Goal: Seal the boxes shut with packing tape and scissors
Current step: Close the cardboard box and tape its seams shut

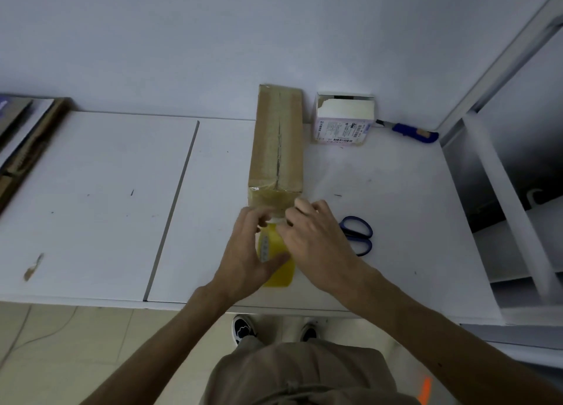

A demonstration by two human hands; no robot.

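A long brown cardboard box (pixel 277 142) lies on the white table (pixel 97 197), its near end towards me, with glossy tape along its top seam and over that end. Just in front of it is a yellowish roll of packing tape (pixel 275 252). My left hand (pixel 246 252) grips the roll from the left. My right hand (pixel 316 237) is at the roll's far edge by the box end, fingers curled and pinching at the tape there. Blue-handled scissors (pixel 358 235) lie on the table just right of my right hand, partly hidden by it.
A small white and pink box (pixel 342 121) with a torn open top stands at the back right. A blue-handled utility knife (pixel 411 131) lies beside it near the wall. Flat cardboard (pixel 27 142) leans at the far left. A white shelf frame (pixel 499 167) borders the table's right side.
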